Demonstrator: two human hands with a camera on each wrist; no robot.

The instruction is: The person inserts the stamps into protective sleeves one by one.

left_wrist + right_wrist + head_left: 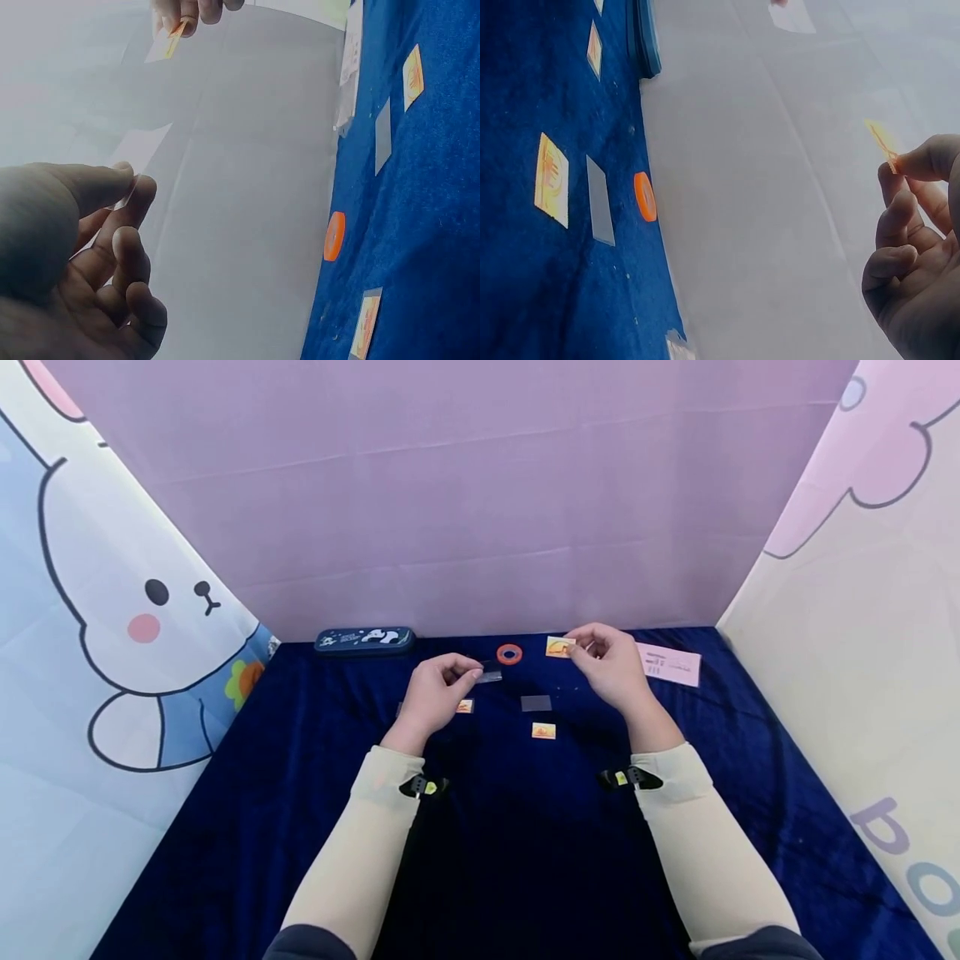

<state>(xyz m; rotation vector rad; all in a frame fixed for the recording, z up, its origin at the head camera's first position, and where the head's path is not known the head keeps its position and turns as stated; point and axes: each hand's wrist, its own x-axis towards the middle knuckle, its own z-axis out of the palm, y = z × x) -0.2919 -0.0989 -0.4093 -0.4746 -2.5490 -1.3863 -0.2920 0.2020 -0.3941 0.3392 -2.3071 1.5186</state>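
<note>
Between thumb and index finger, my left hand [437, 695] pinches a small clear plastic sleeve [142, 147], raised above the cloth. My right hand [613, 667] pinches a yellow-orange postage stamp [558, 647] by its edge, also in the air; the right wrist view shows this stamp [881, 138] at the fingertips. A gap separates the two hands. On the cloth between them lie another clear sleeve [536, 703] and, nearer to me, a loose stamp [543, 731] with toothed edges. A sleeved stamp [366, 322] lies by the left hand, which partly covers it in the head view.
Dark blue velvet cloth [480, 860] covers the table. An orange ring-shaped roll [510, 654] lies near the back edge, a dark blue panda pencil case [364, 641] at back left. Pink printed paper [675, 665] lies beyond the right hand. Fabric walls [480, 510] stand around.
</note>
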